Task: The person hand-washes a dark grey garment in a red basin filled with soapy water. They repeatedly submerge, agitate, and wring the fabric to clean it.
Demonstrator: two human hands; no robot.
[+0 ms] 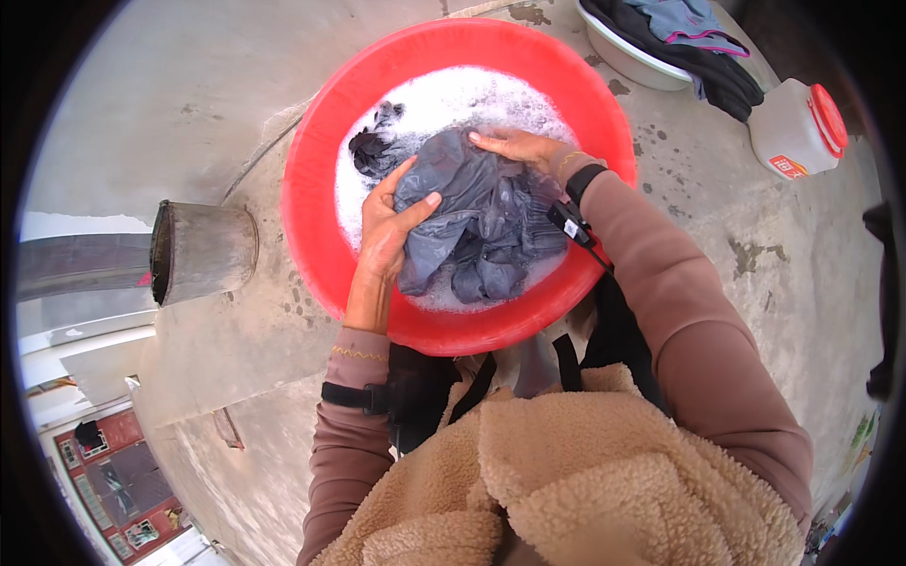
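A large red plastic basin [304,198] stands in front of me, holding white soapy suds [477,87]. Between my hands a wet dark-grey garment [462,203] is bunched up, partly above the suds and partly in them. My left hand [385,224] grips its left side, thumb on top and fingers mostly behind the cloth. At its upper right, my right hand [521,148] holds the fabric with the thumb showing; the other fingers are largely hidden. A darker piece of cloth [370,151] floats in the suds at the basin's far left, apart from my hands.
At the far right, a white basin [637,64] bears dark clothes [722,85] and a blue-grey garment [694,24]. Beside it is a whitish plastic tub [793,130] with a red lid. A metal bucket-like container [209,250] lies left of the red basin on the concrete floor [236,349].
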